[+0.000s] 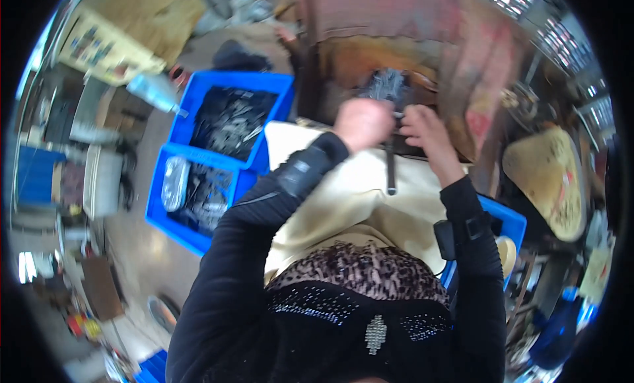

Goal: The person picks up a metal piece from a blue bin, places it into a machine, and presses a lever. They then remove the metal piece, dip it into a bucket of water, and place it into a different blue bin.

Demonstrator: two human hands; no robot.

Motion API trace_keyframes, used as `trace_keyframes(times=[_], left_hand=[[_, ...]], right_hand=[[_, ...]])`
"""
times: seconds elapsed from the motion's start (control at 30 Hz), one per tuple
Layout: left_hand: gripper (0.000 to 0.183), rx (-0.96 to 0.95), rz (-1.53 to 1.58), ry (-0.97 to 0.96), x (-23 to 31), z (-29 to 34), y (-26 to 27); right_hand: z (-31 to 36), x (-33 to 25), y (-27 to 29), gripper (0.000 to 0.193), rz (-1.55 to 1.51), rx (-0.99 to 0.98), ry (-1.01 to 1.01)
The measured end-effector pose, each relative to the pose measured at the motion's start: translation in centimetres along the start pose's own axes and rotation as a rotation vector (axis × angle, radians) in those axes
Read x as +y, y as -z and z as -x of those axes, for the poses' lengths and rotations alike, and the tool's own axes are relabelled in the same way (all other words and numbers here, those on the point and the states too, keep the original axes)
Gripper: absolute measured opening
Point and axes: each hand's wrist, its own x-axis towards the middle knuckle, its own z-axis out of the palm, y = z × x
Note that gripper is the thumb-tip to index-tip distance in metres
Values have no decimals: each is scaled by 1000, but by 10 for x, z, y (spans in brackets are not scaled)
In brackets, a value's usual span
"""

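My left hand (363, 124) is closed, its fingers curled away from view and blurred, so what it holds cannot be made out. Just right of it, my right hand (428, 135) has bent fingers slightly apart, their tips close to a small bright spot between the hands. A dark rod with a rounded end (391, 175) points toward me from below the hands, over the cream apron (330, 198) on my lap. Beyond my hands lies a heap of thin grey metal pieces (386, 84) on a brown, worn work surface.
Two blue crates (231, 79) with many small metal pieces stand on the left; a clear plastic package (175, 183) lies in the nearer one. Another blue crate (508, 214) sits beside my right arm. A worn pale seat-like pad (548, 181) is at far right.
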Motion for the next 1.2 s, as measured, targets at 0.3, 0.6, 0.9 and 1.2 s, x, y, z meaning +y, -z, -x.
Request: trace_keyframes(times=[0.3, 0.6, 0.9, 1.2], left_hand=[[12, 329, 41, 31, -42, 79, 45], [20, -1, -232, 764, -260, 193, 70], [31, -351, -316, 837, -321, 177, -5], [24, -248, -507, 505, -339, 190, -2]], right_hand=[[6, 0, -26, 28, -260, -129, -76], [32, 33, -52, 21, -85, -25, 48], [37, 26, -60, 18, -103, 128, 51], [30, 27, -61, 17, -309, 152, -19]])
